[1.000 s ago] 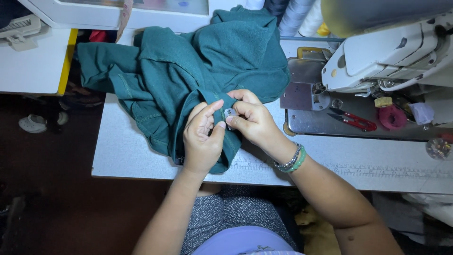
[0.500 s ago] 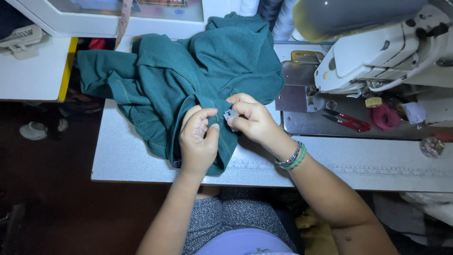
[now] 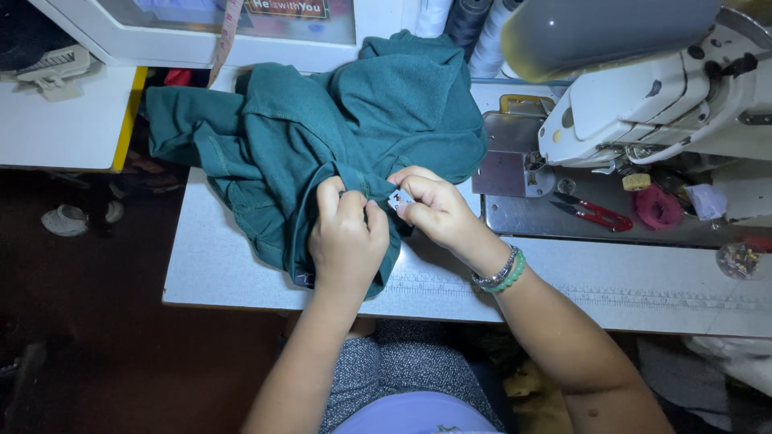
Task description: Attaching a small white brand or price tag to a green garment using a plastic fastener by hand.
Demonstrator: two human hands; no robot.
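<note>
White surface (image 3: 241, 265) carries everything. Sewing machine (image 3: 667, 104) sits at far right, metal plate (image 3: 515, 161) under its head. Big teal garment (image 3: 346, 137) bunched in a heap left of the machine, one sleeve trailing off the surface's left edge, lower fold hanging toward the near edge. Left hand (image 3: 347, 241) rests on top of the garment's near fold, fingers closed, pinching the fabric. Right hand (image 3: 434, 210) just beside it, touching, fingers closed on a small flat grey piece (image 3: 400, 200) held at the garment's edge; cannot tell what the piece is. Green and silver bracelets (image 3: 503, 273) on the right wrist. Red-handled snips (image 3: 591, 210) lie on the machine bed, well apart from both hands, pink thread spool (image 3: 658, 207) next to them.
</note>
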